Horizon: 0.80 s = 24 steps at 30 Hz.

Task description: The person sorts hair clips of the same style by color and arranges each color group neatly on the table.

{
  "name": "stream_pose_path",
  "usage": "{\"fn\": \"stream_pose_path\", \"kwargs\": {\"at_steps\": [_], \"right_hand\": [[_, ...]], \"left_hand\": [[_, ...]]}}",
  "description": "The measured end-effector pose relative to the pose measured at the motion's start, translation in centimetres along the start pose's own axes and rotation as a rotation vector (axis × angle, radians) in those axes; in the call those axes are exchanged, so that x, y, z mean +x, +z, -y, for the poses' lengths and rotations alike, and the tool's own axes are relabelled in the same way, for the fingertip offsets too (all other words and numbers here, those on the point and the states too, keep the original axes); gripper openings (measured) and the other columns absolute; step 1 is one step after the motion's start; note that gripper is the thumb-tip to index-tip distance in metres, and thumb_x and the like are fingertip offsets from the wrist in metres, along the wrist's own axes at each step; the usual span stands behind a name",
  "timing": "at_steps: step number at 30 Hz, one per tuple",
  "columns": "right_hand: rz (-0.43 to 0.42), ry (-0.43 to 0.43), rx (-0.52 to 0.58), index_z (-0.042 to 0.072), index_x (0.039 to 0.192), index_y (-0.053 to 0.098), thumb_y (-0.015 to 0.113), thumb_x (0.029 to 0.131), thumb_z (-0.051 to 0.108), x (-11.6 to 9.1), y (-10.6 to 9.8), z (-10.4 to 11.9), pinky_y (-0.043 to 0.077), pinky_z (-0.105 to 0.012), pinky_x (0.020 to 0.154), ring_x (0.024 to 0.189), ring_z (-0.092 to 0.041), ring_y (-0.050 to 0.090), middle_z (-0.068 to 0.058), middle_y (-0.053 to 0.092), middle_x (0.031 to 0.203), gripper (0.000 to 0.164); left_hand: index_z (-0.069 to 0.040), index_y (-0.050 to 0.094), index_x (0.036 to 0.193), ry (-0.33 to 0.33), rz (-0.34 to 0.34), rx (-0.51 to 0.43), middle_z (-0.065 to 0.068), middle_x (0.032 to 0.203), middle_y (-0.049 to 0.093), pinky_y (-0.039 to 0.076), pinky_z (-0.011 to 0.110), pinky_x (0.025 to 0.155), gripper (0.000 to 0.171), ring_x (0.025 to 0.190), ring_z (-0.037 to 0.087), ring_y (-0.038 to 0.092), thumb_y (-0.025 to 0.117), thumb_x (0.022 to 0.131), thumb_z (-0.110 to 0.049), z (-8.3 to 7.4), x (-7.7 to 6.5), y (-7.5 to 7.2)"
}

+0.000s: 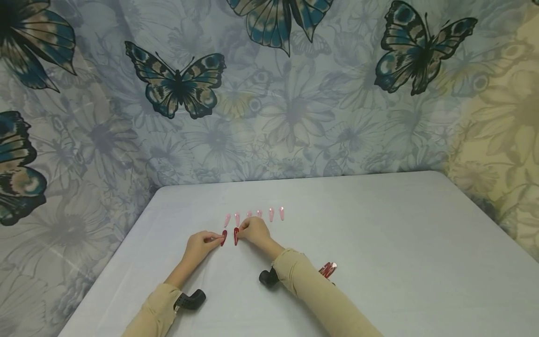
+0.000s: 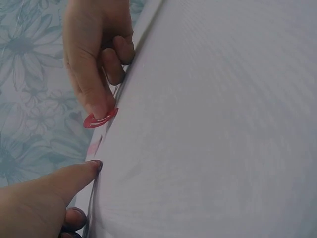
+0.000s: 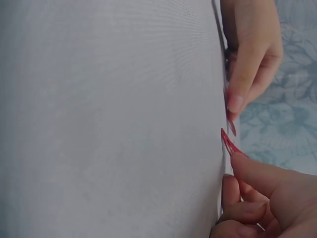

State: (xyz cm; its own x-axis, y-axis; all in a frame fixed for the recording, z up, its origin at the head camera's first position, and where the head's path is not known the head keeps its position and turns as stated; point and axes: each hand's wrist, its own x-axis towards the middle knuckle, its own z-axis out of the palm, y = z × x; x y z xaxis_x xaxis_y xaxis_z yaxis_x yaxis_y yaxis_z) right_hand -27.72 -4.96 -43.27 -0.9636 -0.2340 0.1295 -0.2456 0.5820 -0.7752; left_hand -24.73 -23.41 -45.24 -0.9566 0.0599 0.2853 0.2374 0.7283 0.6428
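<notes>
Near the middle of the white table, my left hand point(image 1: 201, 245) pinches a red snap hair clip point(image 1: 224, 238) at its side. Just to the right, my right hand point(image 1: 255, 231) holds another red snap hair clip point(image 1: 236, 236) between thumb and finger. The two red clips stand apart, roughly upright, below a row of pink hair clips point(image 1: 271, 215). Fingers of the right hand partly cover some pink ones. In the right wrist view, the right hand's red clip point(image 3: 230, 144) shows its slotted frame. The left hand's clip is mostly hidden in the left wrist view.
A small bunch of red hair clips point(image 1: 328, 269) lies beside the right sleeve point(image 1: 313, 285), partly covered by it. Black devices sit at the left wrist point(image 1: 191, 299) and right wrist point(image 1: 268, 278). The white table point(image 1: 400, 234) meets a butterfly-patterned wall covering point(image 1: 294, 107) behind.
</notes>
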Motion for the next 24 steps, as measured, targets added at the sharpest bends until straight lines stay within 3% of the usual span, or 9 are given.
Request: {"fn": "stream_pose_path", "kwargs": {"at_steps": [14, 24], "right_hand": [[-0.004, 0.065, -0.131, 0.011, 0.061, 0.060, 0.074, 0.071, 0.014, -0.17, 0.30, 0.29, 0.036, -0.024, 0.049, 0.054, -0.009, 0.044, 0.006, 0.051, 0.058, 0.018], [0.004, 0.100, -0.127, 0.010, 0.062, 0.062, 0.073, 0.071, 0.015, -0.21, 0.25, 0.45, 0.037, -0.025, 0.049, 0.054, -0.010, 0.046, 0.006, 0.052, 0.059, 0.015]], "left_hand": [[-0.008, 0.072, 0.077, 0.006, -0.006, -0.009, -0.004, 0.064, 0.057, 0.036, 0.029, 0.055, 0.010, 0.057, 0.012, 0.044, 0.074, 0.073, -0.017, 0.26, 0.12, 0.09], [-0.007, 0.072, 0.078, -0.001, 0.000, -0.012, -0.003, 0.065, 0.057, 0.036, 0.029, 0.055, 0.012, 0.058, 0.012, 0.044, 0.074, 0.073, -0.018, 0.21, 0.09, 0.05]]}}
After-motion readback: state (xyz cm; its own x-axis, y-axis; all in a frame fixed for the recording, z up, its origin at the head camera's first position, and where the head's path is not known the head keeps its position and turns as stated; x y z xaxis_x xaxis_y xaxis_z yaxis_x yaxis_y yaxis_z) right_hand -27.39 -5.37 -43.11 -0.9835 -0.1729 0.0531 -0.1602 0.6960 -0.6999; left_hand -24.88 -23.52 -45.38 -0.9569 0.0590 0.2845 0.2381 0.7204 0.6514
